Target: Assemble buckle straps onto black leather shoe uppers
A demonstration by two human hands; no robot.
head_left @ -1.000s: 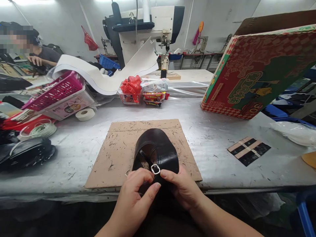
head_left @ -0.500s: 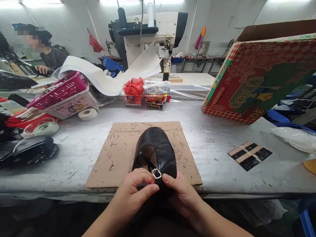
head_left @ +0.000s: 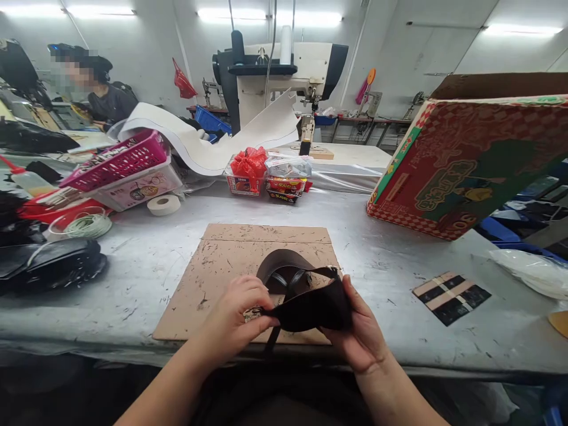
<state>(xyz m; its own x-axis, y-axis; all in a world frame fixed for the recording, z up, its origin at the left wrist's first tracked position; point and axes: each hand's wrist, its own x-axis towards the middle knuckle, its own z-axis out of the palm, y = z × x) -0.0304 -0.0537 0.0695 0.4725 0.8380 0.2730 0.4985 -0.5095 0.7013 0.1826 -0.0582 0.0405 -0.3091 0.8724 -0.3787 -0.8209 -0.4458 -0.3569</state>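
A black leather shoe upper (head_left: pixel 306 307) is held over a scuffed sheet of cardboard (head_left: pixel 213 272) on the bench. Its curved toe part points away from me, and the dark back edge faces me. On the left, my left hand (head_left: pixel 242 310) pinches the upper's edge between thumb and fingers. My right hand (head_left: pixel 359 325) wraps the other end, thumb on top and fingers underneath. Thin straps cross inside the opening, and one strap end hangs down below. The buckle is mostly hidden, with only a small glint near my right thumb.
At the left lie black shoe pieces (head_left: pixel 53 266), a cord coil (head_left: pixel 89 225), a tape roll (head_left: pixel 163 205) and a pink basket (head_left: pixel 119 157). A sewing machine (head_left: pixel 284 77) stands behind small food packs (head_left: pixel 286 183). A large red carton (head_left: pixel 461 171) leans right, near a taped card (head_left: pixel 451 296).
The upper has been turned so its back edge faces me, and the buckle has swung out of clear view. My right hand has moved up and right, my left hand slightly up.
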